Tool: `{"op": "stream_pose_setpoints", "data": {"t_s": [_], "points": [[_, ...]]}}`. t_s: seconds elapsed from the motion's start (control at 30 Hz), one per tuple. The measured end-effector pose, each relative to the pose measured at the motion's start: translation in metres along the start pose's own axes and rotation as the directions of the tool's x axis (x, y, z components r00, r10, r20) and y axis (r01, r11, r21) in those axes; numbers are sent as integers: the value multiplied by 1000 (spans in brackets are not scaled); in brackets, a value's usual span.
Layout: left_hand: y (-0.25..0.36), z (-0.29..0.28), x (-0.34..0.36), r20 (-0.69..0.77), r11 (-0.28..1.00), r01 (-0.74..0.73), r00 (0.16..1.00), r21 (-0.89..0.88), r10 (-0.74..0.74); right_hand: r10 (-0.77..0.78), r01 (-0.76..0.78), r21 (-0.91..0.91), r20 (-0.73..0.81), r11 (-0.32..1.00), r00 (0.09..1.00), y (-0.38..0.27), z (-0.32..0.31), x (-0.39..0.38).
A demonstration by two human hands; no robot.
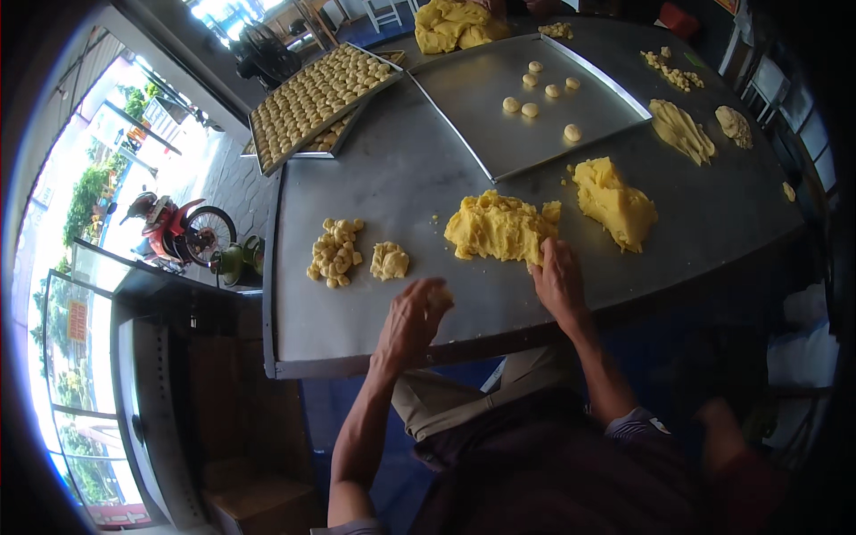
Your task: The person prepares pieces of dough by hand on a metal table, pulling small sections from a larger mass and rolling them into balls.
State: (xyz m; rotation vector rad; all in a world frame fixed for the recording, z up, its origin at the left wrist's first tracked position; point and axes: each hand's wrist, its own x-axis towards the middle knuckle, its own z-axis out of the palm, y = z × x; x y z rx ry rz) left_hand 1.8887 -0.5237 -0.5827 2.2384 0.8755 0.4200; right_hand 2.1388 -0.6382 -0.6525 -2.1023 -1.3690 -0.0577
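My left hand (408, 323) is above the table's near edge, its fingers curled around a small pale piece of dough (440, 299). With its fingers pressed into the lower right edge of a crumbly yellow filling mass (490, 227), my right hand (560, 278) pinches at it. A second yellow block (613, 203) lies just to the right. Left of the filling sit a small lump of pale dough (390, 260) and a heap of little dough pieces (335, 253).
A large metal tray (464, 107) with several round balls lies ahead. At the far left, a tray packed with rows of balls (321, 98) rests on another. More dough (681, 132) is at the right; a big yellow mound (456, 25) sits at the back near another person's hands.
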Motion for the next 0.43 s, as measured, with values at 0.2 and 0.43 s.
{"op": "stream_pose_setpoints", "data": {"t_s": [0.2,0.43], "points": [[-71,-49,65,-337,964,181,935,195,-108,-79,74,-117,-42,990,996,0,-5,12],[-107,-37,42,-257,917,338,924,210,-282,8,-15,-61,-115,998,993,-12,-1,0]]}}
